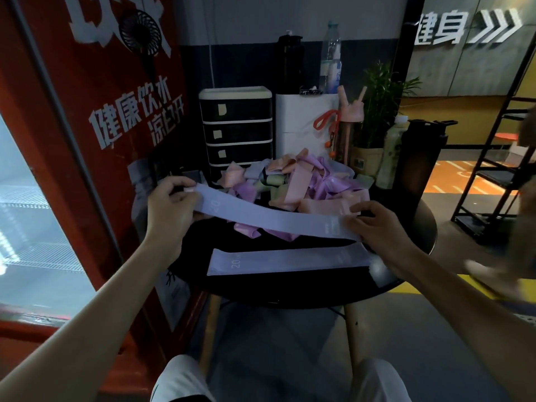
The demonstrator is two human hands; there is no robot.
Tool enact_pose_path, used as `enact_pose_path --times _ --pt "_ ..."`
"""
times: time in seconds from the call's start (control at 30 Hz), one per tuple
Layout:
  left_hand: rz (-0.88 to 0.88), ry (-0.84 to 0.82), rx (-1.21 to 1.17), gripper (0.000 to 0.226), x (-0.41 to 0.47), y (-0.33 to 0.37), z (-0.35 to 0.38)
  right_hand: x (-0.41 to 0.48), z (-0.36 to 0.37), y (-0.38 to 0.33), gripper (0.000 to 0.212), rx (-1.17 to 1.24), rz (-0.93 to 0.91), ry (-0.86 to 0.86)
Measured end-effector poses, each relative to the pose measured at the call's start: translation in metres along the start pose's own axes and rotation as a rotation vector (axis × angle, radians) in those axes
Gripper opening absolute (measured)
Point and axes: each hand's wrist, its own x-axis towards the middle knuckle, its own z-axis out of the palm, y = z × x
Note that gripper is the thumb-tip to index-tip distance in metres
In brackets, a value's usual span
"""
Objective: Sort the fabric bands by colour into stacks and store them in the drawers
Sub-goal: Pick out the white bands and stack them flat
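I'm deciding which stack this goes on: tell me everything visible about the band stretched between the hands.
The held band is pale lavender, a flat, wide strip of fabric with faint print, including "20", near its left end. It spans the air above the black table, the left hand pinching one end, the right hand the other.

Lavender band point(275, 219), marked 20, held taut above a second band point(290, 261) laid flat; mixed pile point(293, 178) heaped behind; drawers point(236, 129) shut.
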Motion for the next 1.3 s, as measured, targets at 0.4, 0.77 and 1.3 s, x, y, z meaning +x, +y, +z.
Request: enact_pose_path --times 0.4,0.77,1.3 --pt "0.230 -0.185 0.448 0.030 -0.027 -0.075 -0.014 -0.009 0.001 0.046 0.011 -0.295 -0.139 0.142" --pt "0.295 -0.187 0.501 0.024 -0.038 -0.097 -0.013 -0.013 0.005 0.049 0.013 -0.418 -0.175 0.146" --pt "0.320 -0.634 0.668 0.047 -0.017 -0.108 -0.035 -0.006 0.005 0.062 0.017 -0.855 -0.171 0.003"
